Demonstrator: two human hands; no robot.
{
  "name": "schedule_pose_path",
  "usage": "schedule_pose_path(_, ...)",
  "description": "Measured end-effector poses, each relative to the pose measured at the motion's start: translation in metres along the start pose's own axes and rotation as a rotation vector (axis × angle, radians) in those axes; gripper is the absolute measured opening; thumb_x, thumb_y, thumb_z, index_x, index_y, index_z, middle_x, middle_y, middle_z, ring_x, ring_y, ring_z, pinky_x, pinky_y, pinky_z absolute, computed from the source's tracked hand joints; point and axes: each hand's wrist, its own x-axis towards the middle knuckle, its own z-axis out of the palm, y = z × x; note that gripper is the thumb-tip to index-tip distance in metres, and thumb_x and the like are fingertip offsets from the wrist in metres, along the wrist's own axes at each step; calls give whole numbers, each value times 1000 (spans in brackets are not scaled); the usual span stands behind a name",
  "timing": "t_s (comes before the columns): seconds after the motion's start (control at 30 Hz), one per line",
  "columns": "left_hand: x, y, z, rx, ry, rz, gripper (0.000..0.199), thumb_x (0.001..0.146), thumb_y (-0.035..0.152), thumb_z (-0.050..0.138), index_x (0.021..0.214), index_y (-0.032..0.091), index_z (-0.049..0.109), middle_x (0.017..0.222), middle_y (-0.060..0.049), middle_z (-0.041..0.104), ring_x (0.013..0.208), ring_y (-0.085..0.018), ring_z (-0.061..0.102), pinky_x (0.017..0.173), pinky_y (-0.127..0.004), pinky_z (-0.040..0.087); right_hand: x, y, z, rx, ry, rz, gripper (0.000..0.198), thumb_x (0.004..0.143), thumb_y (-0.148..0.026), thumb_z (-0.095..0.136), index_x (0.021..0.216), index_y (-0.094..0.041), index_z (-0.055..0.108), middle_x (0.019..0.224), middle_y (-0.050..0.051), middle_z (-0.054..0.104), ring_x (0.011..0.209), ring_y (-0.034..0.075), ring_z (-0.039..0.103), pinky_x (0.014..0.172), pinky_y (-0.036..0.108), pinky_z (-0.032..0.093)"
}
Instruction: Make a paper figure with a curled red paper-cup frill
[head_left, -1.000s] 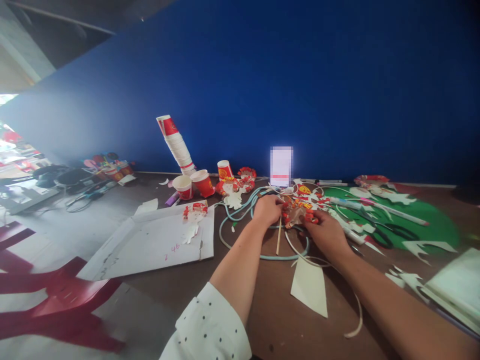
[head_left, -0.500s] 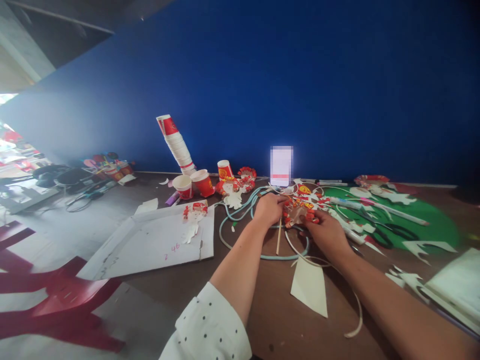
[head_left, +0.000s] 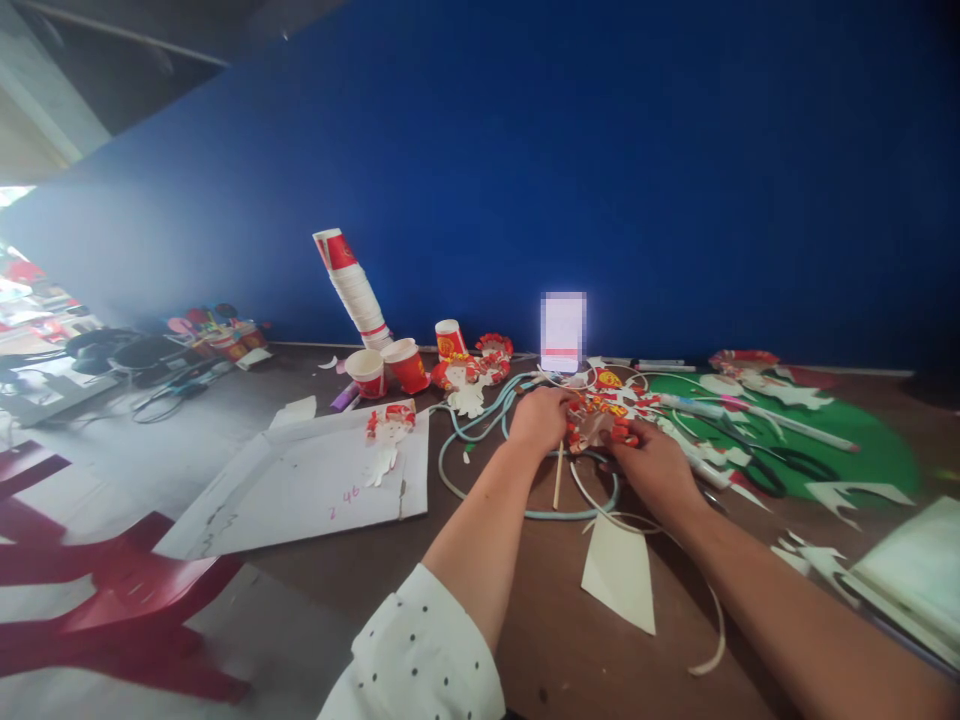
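Both hands meet at a red, white and yellow paper-cup craft [head_left: 596, 430] with curled, fringed edges, a little above the table's clutter. My left hand [head_left: 538, 415] has its fingers closed at the craft's left edge; the fingertips are partly hidden. On the other side, my right hand [head_left: 651, 460] pinches the lower right edge between thumb and fingers. A thin wooden stick [head_left: 558, 475] slants down just below the craft; whether it is joined to it I cannot tell. Behind lies another cut red paper cup [head_left: 611, 380], flattened out.
A pale blue cable [head_left: 450, 470] loops under my hands. Red paper cups [head_left: 406, 365] and a leaning cup stack [head_left: 360, 300] stand at left, behind a white board [head_left: 300, 500]. A lit phone [head_left: 562, 335] leans on the blue wall. Scissors [head_left: 795, 462] lie on a green sheet [head_left: 885, 450].
Hardly anything differs. My left hand and forearm have shifted very slightly, while the craft stays in nearly the same place between both hands.
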Motion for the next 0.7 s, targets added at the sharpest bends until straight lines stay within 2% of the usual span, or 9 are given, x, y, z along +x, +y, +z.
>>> schedule_pose_path(0.27, 0, -2, 4, 88, 37, 23, 30, 88, 24, 42, 105, 20, 67, 105, -9, 67, 98, -21, 61, 89, -29, 45, 2, 2, 0, -13, -11, 2, 21, 74, -29, 59, 91, -17, 64, 77, 6, 70, 53, 18, 66, 49, 27, 51)
schedule_pose_path(0.47, 1, -3, 5, 187, 5, 49, 28, 85, 20, 43, 97, 16, 68, 101, -10, 68, 96, -22, 62, 86, -30, 46, 0, -1, -1, -14, -4, 6, 20, 74, -28, 58, 90, -17, 64, 75, 5, 70, 52, 18, 66, 47, 26, 49)
schedule_pose_path(0.7, 0, -3, 7, 126, 6, -7, 26, 83, 23, 47, 97, 19, 68, 100, -8, 69, 96, -21, 62, 86, -29, 46, 3, 4, 0, -8, -2, -11, 21, 72, -29, 60, 88, -17, 65, 76, 6, 70, 54, 19, 66, 49, 27, 51)
